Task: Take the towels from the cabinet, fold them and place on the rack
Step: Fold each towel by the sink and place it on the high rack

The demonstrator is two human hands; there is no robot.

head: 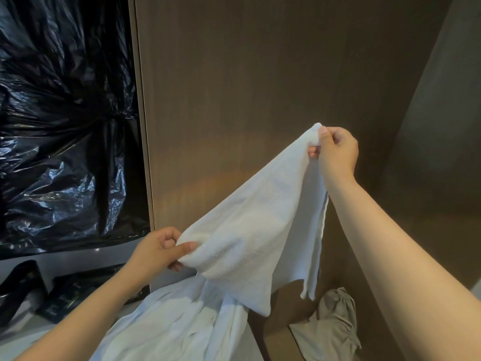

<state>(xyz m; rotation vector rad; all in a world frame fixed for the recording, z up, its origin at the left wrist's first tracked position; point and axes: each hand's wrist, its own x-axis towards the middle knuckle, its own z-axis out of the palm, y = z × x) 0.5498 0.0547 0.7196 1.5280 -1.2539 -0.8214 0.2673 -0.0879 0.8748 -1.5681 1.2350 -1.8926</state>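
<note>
R hand (335,149), L hand (156,250) pinch towel (255,225), prob. cabinet (234,87) behind

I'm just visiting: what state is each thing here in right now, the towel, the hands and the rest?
towel: unfolded, held up slanting between both hands.
right hand: raised, pinching the towel's top corner.
left hand: lower, gripping the towel's edge.
white fabric below: loose, bunched; maybe the same towel, cannot tell.
black plastic bag: crumpled, at the left.
beige cloth: crumpled, lying at lower right.
</note>
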